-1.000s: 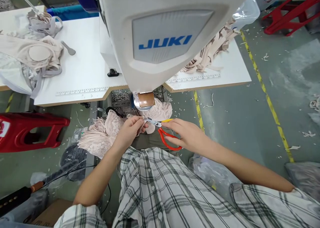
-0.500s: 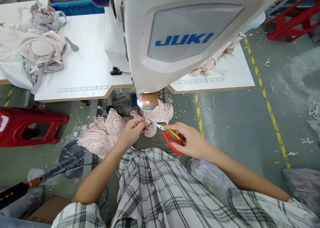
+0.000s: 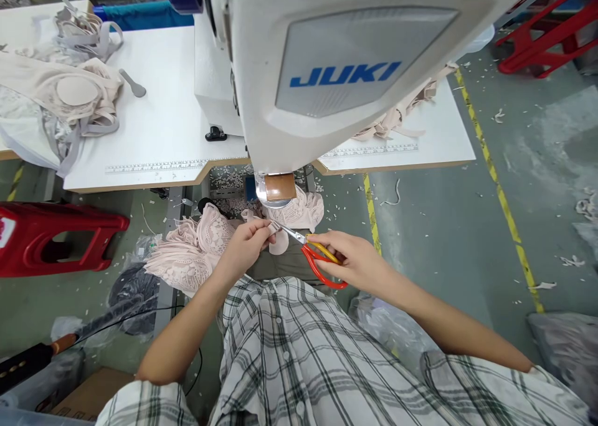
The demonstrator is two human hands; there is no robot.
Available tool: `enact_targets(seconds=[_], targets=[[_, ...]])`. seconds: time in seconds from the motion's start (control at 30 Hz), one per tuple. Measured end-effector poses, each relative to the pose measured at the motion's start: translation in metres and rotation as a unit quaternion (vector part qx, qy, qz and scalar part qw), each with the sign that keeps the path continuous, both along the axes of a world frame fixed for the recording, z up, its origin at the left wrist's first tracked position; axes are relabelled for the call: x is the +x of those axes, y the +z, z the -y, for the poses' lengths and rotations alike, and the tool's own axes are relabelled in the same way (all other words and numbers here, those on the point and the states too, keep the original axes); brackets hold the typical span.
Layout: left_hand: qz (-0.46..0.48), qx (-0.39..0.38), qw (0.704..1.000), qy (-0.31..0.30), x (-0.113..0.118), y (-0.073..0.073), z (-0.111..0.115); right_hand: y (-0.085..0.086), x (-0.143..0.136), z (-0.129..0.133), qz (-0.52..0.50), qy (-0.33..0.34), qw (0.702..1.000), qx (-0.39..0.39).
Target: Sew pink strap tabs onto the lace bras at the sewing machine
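Note:
My left hand (image 3: 251,244) is closed, pinching the end of a pale pink bra strap (image 3: 272,228) below the sewing machine's head. In my right hand (image 3: 350,258) is a pair of scissors (image 3: 322,258) with one red and one yellow handle. Their blade tips touch or lie right beside the strap at my left fingertips; whether the blades are apart is too small to tell. A pink lace bra (image 3: 306,209) sits under the machine head. More lace bra cups (image 3: 187,251) are bunched to the left, by my left wrist.
The white JUKI sewing machine (image 3: 336,133) looms overhead on a white table (image 3: 163,114) with ruler markings. Beige bras (image 3: 79,96) lie at the left and cut straps (image 3: 397,118) at the right. Red stools (image 3: 60,236) stand on both sides. Scraps litter the floor.
The scissors have shifted slightly, and their red handle has swung a little outward from my right fingers. My left hand keeps its pinch in nearly the same place.

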State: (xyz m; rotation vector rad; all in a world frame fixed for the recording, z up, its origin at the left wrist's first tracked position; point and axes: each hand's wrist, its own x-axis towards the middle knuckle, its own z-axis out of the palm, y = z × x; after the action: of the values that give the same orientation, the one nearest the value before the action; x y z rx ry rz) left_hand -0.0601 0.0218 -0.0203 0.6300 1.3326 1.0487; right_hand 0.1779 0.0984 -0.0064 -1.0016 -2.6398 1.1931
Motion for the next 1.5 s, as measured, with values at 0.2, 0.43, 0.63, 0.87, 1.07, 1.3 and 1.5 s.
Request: enact_targets(seconds=[0.2, 0.43, 0.63, 0.87, 1.07, 1.3, 1.5], targets=[[0.137, 0.009, 0.99, 0.027, -0.007, -0.002, 0.001, -0.003, 0.013, 0.006, -0.029, -0.05, 0.998, -0.01], [0.072, 0.0, 0.996, 0.054, -0.007, -0.002, 0.004, -0.001, -0.004, 0.008, -0.046, -0.022, 0.999, -0.009], [-0.037, 0.013, 0.998, 0.045, -0.005, 0.005, 0.002, -0.004, -0.021, 0.002, -0.044, -0.01, 0.999, -0.008], [-0.063, 0.012, 0.996, 0.054, -0.008, 0.003, 0.004, -0.003, -0.023, -0.002, -0.02, -0.012, 1.0, -0.017], [-0.04, 0.024, 0.996, 0.076, 0.003, -0.001, 0.004, 0.003, -0.01, 0.001, -0.007, -0.032, 0.998, -0.046], [-0.081, 0.032, 0.994, 0.063, 0.017, 0.007, 0.0, 0.01, 0.0, -0.003, -0.009, -0.036, 0.997, -0.072], [-0.137, 0.027, 0.989, 0.05, 0.014, 0.009, -0.002, 0.009, -0.01, -0.006, -0.015, -0.035, 0.996, -0.087]])
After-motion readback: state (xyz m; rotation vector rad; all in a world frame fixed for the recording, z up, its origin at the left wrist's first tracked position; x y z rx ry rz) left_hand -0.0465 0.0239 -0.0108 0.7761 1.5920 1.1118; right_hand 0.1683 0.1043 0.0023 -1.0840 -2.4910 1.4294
